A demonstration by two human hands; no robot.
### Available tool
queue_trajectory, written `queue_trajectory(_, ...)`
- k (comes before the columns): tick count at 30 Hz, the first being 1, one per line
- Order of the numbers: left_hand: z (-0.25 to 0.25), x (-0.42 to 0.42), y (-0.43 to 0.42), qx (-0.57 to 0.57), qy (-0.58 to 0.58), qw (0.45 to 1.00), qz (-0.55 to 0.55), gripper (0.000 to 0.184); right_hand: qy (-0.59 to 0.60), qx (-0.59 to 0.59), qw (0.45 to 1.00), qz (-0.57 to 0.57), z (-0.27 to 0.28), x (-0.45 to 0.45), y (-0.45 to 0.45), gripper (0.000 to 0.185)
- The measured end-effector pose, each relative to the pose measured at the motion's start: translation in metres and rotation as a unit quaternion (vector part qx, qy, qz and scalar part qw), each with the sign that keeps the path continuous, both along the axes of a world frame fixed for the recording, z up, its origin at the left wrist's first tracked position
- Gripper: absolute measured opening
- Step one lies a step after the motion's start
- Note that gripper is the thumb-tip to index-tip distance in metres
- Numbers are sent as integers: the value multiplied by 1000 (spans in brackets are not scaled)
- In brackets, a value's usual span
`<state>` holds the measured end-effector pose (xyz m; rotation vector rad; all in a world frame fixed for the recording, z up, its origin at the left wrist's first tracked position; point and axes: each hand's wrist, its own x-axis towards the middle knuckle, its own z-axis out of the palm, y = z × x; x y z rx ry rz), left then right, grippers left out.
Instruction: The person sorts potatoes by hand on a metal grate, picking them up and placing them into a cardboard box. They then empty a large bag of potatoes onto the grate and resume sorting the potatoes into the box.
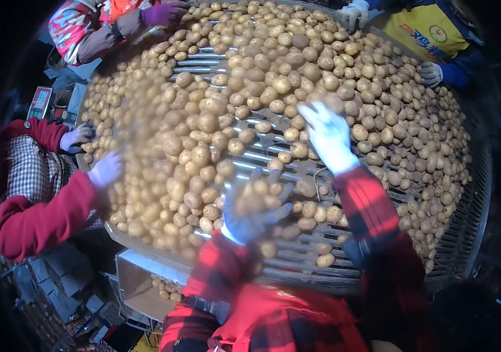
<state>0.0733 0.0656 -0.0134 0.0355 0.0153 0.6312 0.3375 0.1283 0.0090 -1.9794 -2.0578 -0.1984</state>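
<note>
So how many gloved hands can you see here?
7: the wearer's left hand and right hand, near the middle; lilac glove and grey glove at left; purple glove, top left; upper glove and lower glove, top right. More may be hidden.

Blurred potatoes (254,198) partly hide the left hand (240,219), with the right hand (328,134) over the slatted table (294,268)

A produce-sorting workplace: gloved people (42,220) surround a slatted surface (303,276) heaped with potatoes (208,122), an open box (145,305) beside it.

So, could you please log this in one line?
left hand: spread, potatoes at palm | right hand: among potatoes | underneath: slatted table
</note>
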Motion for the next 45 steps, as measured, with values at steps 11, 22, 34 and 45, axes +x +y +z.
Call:
queue_trajectory(11, 21, -64, -37, 0, 92, 994, 66, 54, -346, -194, 917, 41, -60, 22, 60, 15)
queue_trajectory(22, 13, -110, -170, -260, -31, 952, 160, 44, -278, -223, 931, 78, -99, 171, 64, 39)
queue_trajectory(34, 18, -384, -286, -187, 139, 742, 629, 59, 488, -503, 710, 68, 45, -171, -111, 53)
queue_trajectory(45, -27, -449, -351, -269, 310, 578, 705, 41, 475, -732, 396, 285, 103, -468, -143, 58)
